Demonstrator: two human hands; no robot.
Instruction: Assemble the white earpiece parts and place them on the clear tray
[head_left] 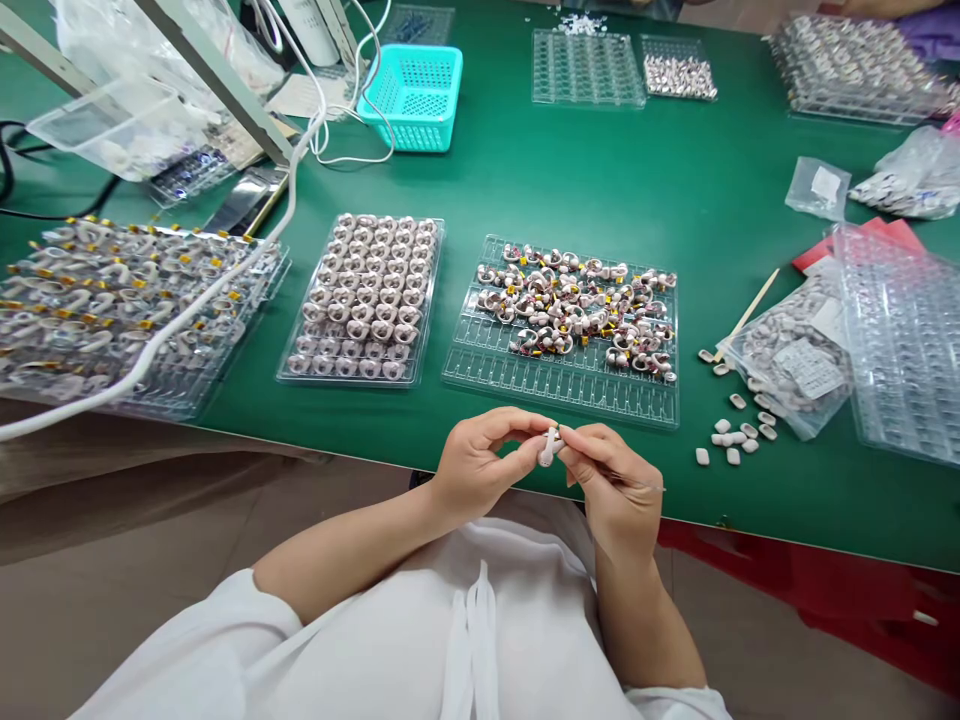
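Close to the table's front edge, my left hand (480, 460) pinches a small white earphone-like part (551, 447) between thumb and forefinger. My right hand (619, 485) is closed and its fingertips meet the other side of that part. A thin metal tool (637, 484), with one end showing beyond the knuckles, lies in my right hand; its other end is hidden by the fingers. Just beyond my hands is a clear tray (562, 390) heaped with small white ring-shaped assemblies (570, 300) with yellow and dark red bits.
Left of it stands a tray of white shells (367, 280), then stacked trays (127, 310) under a white cable (217, 300). Loose white caps (731, 437), a bag of caps (795, 350), a wooden stick (750, 310) and clear trays (900, 340) lie right. A turquoise basket (412, 95) sits behind.
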